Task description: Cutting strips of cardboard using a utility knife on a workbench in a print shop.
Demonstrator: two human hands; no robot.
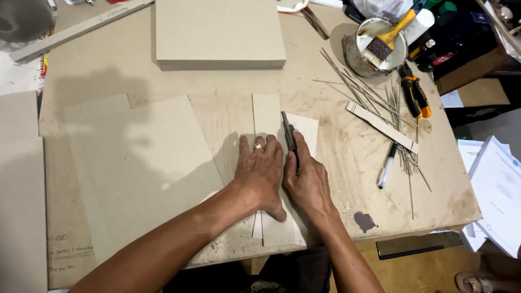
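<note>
My left hand [261, 172], with a ring on one finger, presses flat on a narrow strip of grey cardboard [266, 113] that lies lengthwise on the worktable. My right hand [308, 180] is just to its right, gripping a dark utility knife [289, 135] whose tip rests along the strip's right edge. Under the knife lies a paler cardboard piece [305, 129]. The lower ends of the strips [271, 233] stick out below my left palm.
Large cardboard sheets [135, 163] lie left, a thick board [217, 32] at the back. Thin offcut slivers [374, 97], a card strip [382, 126], a marker pen [387, 165], an orange-handled tool [417, 96] and a glue tub with brush [380, 46] sit right. Papers [496, 190] lie beyond the table's right edge.
</note>
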